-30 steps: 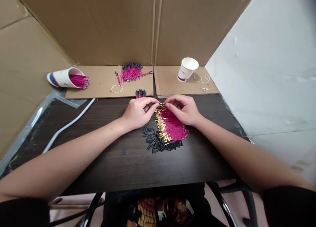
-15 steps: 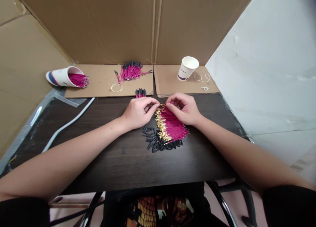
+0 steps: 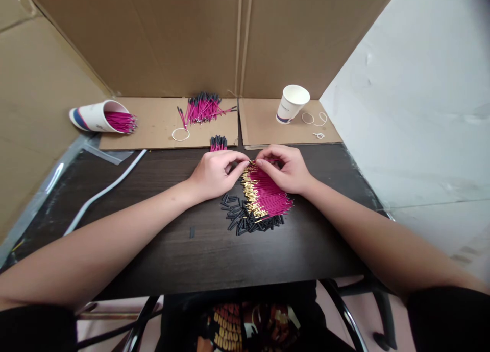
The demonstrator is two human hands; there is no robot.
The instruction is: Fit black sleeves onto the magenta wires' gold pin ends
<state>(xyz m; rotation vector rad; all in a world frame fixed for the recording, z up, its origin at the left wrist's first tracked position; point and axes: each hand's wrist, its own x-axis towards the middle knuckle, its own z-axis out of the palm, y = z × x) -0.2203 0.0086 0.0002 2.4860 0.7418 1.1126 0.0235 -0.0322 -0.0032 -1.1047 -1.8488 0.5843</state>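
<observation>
My left hand (image 3: 217, 176) is closed in a pinch, thumb and forefinger meeting at the upper end of a heap of magenta wires (image 3: 272, 191) with gold tips. What sits in that pinch is too small to make out. Almost touching it, my right hand (image 3: 285, 169) pinches a thin magenta wire whose gold end points left. The other wires lie side by side below the right hand, gold tips to the left. Short black sleeves (image 3: 235, 216) are scattered beside and under the heap. Just behind the left hand lies a small bunch of black-capped wires (image 3: 218, 143).
Cardboard sheets (image 3: 153, 137) cover the table's back, with a pile of black-capped wires (image 3: 204, 108) and a rubber band (image 3: 180, 134). A tipped paper cup (image 3: 90, 118) holds more wires; an upright paper cup (image 3: 293, 104) stands right. A pale cable (image 3: 103, 192) crosses the left side.
Both hands stay pinched at the heap's upper end, with the fingertips shifted very slightly. The view has tilted a little; nothing else has visibly moved.
</observation>
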